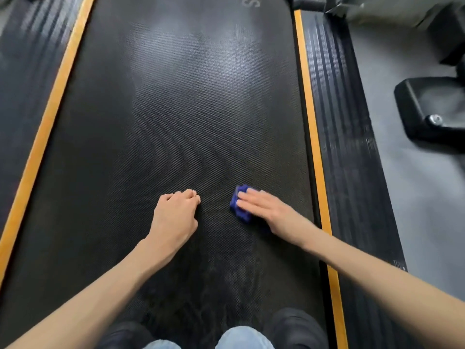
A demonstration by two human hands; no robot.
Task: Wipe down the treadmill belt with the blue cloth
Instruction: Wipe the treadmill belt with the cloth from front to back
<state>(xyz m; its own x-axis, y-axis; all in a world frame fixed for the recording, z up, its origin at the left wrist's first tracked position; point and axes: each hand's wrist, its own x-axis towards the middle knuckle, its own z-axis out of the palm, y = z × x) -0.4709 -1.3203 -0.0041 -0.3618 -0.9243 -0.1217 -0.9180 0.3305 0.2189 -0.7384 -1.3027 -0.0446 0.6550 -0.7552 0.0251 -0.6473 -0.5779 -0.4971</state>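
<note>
Where the blue cloth (240,207) lies: on the treadmill belt (176,127), right of the belt's midline and short of its right orange stripe (312,137).
Right hand (268,210): flat on the cloth, fingers (249,197) straight and pressing it down, not curled round it; the wad pokes out past the fingertips toward the belt's middle.
Left hand (173,215): at the belt's midline, fingers curled under, gripping nothing, seemingly braced on the belt; apart from the cloth.
Cloth's shape: a soft, bunched wad, its longer side running roughly along the belt's length.
Belt surface: black, finely dimpled rubber; pale sheen farther up the belt, greyish scuffs at its near end by the dark shoes (294,326).
Likely next stroke: a push by the right hand, the nearer one, leftward across the belt or up it.
Belt's flank: ribbed black side rail (344,122) beyond the right stripe.
</note>
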